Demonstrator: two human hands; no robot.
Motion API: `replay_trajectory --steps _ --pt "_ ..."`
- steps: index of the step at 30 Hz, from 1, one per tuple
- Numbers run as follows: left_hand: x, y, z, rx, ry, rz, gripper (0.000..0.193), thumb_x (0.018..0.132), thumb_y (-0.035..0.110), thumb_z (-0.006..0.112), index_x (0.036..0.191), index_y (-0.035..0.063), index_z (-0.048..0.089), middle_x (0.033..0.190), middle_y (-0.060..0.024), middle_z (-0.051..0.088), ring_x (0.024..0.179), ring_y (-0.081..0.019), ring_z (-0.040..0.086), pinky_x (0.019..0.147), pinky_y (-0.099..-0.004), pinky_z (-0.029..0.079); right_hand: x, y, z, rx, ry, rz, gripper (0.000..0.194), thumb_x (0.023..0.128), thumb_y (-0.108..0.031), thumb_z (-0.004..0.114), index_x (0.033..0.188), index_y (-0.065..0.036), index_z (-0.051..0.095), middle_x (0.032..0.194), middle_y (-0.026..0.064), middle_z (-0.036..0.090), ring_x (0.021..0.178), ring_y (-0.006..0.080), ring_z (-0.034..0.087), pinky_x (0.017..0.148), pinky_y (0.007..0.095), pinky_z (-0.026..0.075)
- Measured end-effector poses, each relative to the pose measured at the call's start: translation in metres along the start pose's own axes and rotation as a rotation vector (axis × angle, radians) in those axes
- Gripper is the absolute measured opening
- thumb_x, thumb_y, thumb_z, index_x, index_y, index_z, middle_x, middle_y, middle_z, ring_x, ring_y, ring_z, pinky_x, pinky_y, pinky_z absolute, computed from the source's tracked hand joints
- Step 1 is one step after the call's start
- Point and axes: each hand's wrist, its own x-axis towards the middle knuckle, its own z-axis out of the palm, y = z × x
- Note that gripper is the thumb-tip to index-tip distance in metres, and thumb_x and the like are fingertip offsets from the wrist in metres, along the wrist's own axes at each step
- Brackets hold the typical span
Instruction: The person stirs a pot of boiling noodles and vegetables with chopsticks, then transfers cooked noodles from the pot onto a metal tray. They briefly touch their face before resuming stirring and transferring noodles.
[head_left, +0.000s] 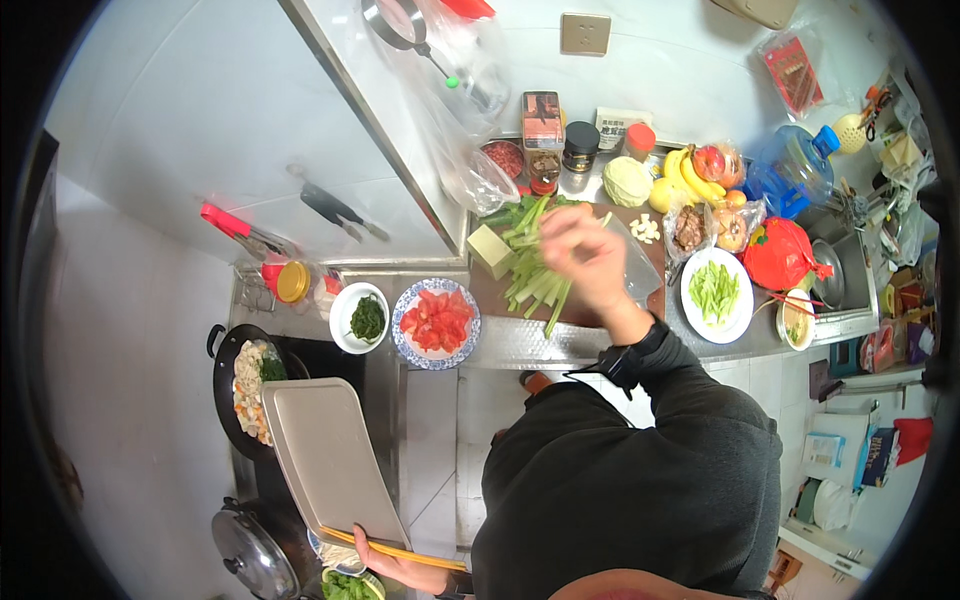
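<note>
My left hand (397, 566) grips the near end of a shallow beige metal tray (319, 442), with yellow chopsticks (397, 551) held along the same end. The tray's far end overlaps the edge of a black wok (225, 420), which holds pale chopped food and dark greens. My right hand (585, 255) is blurred, fingers bent, above a brown cutting board (491, 300); whether it holds anything is unclear. Beneath it lie cut celery stalks (544, 289). A pale block (490, 251), possibly tofu, sits left of them. Beside the hand are a cleaver blade (637, 262) and chopped garlic (645, 228).
A plate of cut tomatoes (435, 322) and a bowl of dark greens (367, 319) stand left of the board. Right of it is a plate of sliced celery (716, 296). Cabbage (627, 181) and bananas (686, 176) line the back. A lidded pot (251, 555) stands near the stove.
</note>
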Motion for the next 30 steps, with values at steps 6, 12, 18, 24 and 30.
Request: replay_trajectory --steps 6,12,18,24,30 --pt "0.016 -0.024 -0.004 0.199 -0.036 0.161 0.048 0.093 0.036 0.042 0.128 0.0033 0.040 0.122 -0.0157 0.043 0.112 -0.0281 0.045 0.097 -0.0356 0.039 -0.061 -0.028 0.081 0.325 -0.296 0.163 0.007 0.073 -0.001 0.068 0.072 -0.005 0.062 0.088 0.0059 0.061 0.084 0.0183 0.057 0.078 0.0304 0.045" --pt "0.009 -0.016 -0.007 0.079 -0.028 0.045 0.048 0.093 0.036 0.043 0.127 0.0019 0.041 0.122 -0.0156 0.043 0.113 -0.0271 0.045 0.096 -0.0367 0.040 -0.084 -0.028 0.102 0.429 -0.415 0.388 0.005 0.081 0.001 0.057 0.079 -0.001 0.061 0.090 0.0078 0.061 0.086 0.0175 0.057 0.077 0.0288 0.045" --pt "0.003 0.003 -0.007 -0.041 -0.032 0.025 0.043 0.093 0.029 0.041 0.126 0.0007 0.042 0.120 -0.0161 0.043 0.112 -0.0270 0.045 0.097 -0.0364 0.038 -0.072 -0.010 0.082 0.447 -0.248 0.352 0.008 0.084 0.001 0.055 0.091 -0.001 0.059 0.093 0.0075 0.061 0.090 0.0150 0.057 0.075 0.0265 0.045" --pt "0.004 0.008 0.002 0.064 -0.002 0.051 0.044 0.093 0.029 0.039 0.125 0.0001 0.044 0.120 -0.0178 0.045 0.111 -0.0288 0.045 0.097 -0.0379 0.037 -0.028 0.029 -0.001 0.109 -0.025 0.457 0.039 0.095 -0.032 0.044 0.086 0.000 0.062 0.095 0.0095 0.063 0.088 0.0178 0.060 0.077 0.0294 0.046" --pt "0.006 0.023 0.015 0.136 0.028 0.078 0.044 0.092 0.030 0.038 0.124 -0.0004 0.046 0.119 -0.0195 0.046 0.111 -0.0307 0.046 0.097 -0.0394 0.036 0.011 0.059 -0.077 0.148 0.504 0.464 0.029 0.093 -0.026 0.049 0.081 -0.003 0.061 0.077 0.0061 0.063 0.073 0.0133 0.061 0.063 0.0255 0.048"
